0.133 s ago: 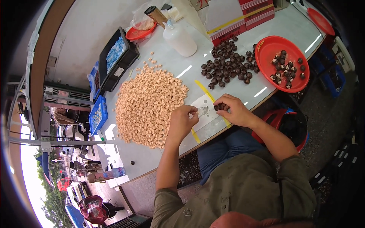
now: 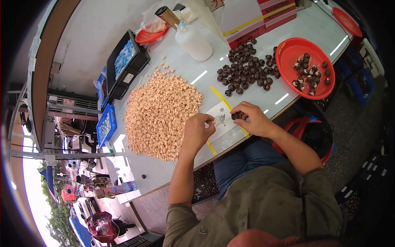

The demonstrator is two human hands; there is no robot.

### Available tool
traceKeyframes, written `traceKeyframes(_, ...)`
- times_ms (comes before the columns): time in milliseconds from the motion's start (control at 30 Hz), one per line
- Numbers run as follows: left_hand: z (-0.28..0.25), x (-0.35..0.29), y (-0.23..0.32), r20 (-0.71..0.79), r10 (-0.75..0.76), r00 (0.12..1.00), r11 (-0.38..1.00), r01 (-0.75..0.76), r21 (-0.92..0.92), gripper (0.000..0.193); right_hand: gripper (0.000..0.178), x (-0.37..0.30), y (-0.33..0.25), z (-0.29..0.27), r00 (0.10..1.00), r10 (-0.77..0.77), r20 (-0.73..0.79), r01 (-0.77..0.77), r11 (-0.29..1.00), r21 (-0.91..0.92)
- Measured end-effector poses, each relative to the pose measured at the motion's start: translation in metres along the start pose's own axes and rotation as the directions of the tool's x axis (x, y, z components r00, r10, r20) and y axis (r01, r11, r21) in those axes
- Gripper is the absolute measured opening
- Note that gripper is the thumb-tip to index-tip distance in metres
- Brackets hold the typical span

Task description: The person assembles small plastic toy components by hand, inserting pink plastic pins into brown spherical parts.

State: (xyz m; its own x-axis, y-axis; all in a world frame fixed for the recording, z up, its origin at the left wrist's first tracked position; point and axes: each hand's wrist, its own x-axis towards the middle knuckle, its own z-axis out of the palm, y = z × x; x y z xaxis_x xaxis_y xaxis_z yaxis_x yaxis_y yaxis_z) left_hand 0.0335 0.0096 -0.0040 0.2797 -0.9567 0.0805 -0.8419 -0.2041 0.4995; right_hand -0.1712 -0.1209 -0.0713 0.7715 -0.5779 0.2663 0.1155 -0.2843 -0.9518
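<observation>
Right hand [image 2: 256, 120]: grip closed on a dark shell [image 2: 236, 116], held at the fingertips above the surface [image 2: 158, 176].
Left hand [image 2: 198, 129]: thumb and forefinger drawn together beside the pale pile [image 2: 160, 113]; whether they pinch anything, cannot tell.
Gap: shell lies right of the left grip, near but apart; roundish, no long axis showing.
Against earlier frame: hands and shell practically unchanged.

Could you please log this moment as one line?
Left hand: pinched, contents unclear | Right hand: holds dark ball | Left: beige pile | Ahead: dark pile, red dish
</observation>
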Motion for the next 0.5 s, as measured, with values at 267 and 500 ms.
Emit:
traceKeyframes(267, 0.001, 0.0043, 0.0028, 0.022, 0.046, 0.999, 0.99, -0.048, 0.129, 0.017, 0.029, -0.0009, -0.0019, -0.0027, 0.998, 0.049, 0.029, -0.049, 0.999, 0.004)
traceKeyframes(500, 0.0003, 0.0061, 0.0068, 0.04, 0.076, 0.996, 0.975, -0.083, 0.206, 0.016, 0.03, -0.0013, -0.0069, -0.003, 0.998, 0.058, 0.008, -0.058, 0.998, 0.005)
